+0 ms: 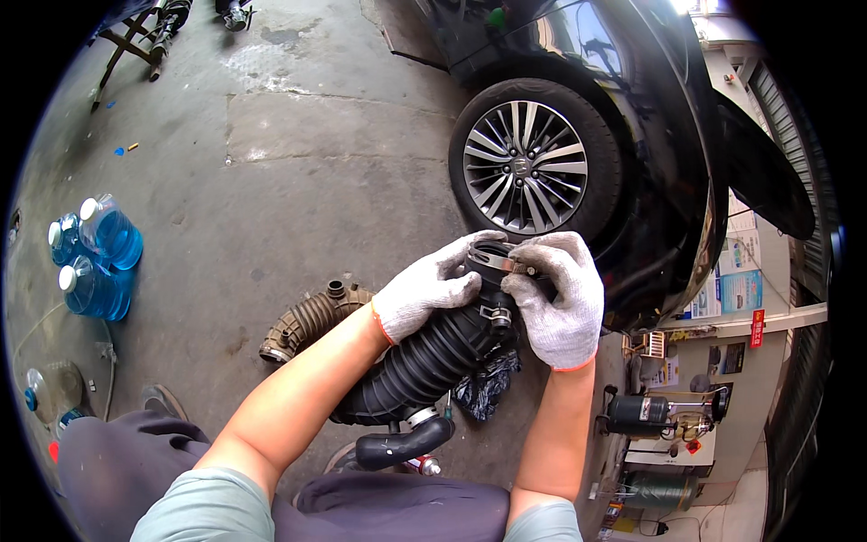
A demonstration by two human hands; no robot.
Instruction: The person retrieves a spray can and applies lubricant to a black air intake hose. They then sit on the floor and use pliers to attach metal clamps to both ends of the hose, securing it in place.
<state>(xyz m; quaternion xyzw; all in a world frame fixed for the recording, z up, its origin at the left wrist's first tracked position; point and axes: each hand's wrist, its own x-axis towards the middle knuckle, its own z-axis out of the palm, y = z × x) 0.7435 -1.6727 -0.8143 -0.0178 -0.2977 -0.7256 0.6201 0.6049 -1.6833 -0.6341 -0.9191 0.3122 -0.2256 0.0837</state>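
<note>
A black corrugated air intake hose [411,366] slants up from my lap, its narrow end pointing away from me. A metal hose clamp [490,259] sits around that end. My left hand [429,287], in a white knit glove, is closed on the hose's end from the left. On the other side my right hand [562,303], gloved the same way, pinches the clamp near its screw. A second small clamp [497,317] is on a side stub below. At the near end a smooth black bent pipe [406,444] branches off.
A dusty, brownish corrugated hose [312,322] lies on the floor left of my hands. Beyond stands a black car with its front wheel [524,167]. Jugs of blue liquid [101,244] stand at left. A crumpled black plastic bag [488,387] lies below my hands.
</note>
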